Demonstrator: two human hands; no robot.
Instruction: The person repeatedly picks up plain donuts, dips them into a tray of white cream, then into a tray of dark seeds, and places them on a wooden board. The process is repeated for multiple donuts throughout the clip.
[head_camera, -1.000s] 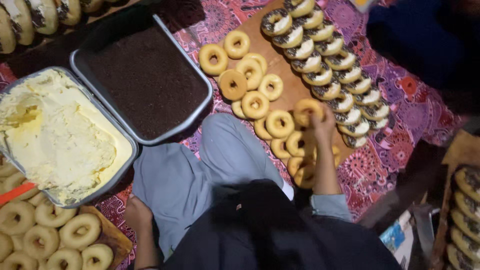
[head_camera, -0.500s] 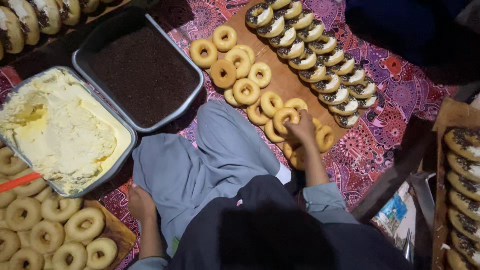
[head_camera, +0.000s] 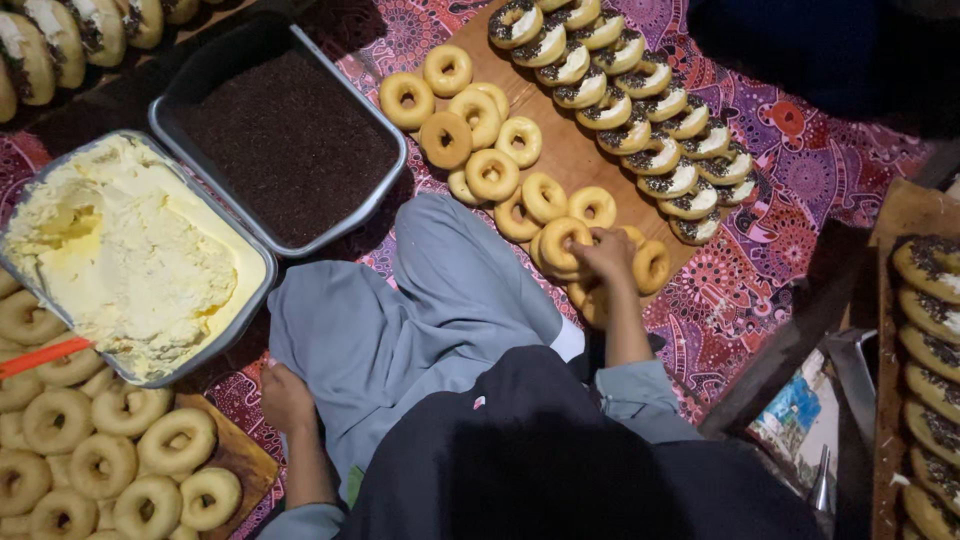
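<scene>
Two rows of topped doughnuts (head_camera: 640, 100), spread with cream and dark sprinkles, already lined the far side of the wooden board (head_camera: 560, 160), while about a dozen plain doughnuts (head_camera: 480, 120) lay beside them uncoated. The right hand (head_camera: 605, 258) had closed its fingers on a plain doughnut (head_camera: 562, 243) at the board's near edge, just beside the knee. The left hand (head_camera: 285, 400) rested loosely curled and empty on the grey trouser leg, near another heap of plain rings (head_camera: 100, 450). A cream tray (head_camera: 130, 250) and a sprinkles tray (head_camera: 290, 140) sat touching on the left. Boards, trays and knees crowded the patterned cloth (head_camera: 760, 270), leaving little free room.
</scene>
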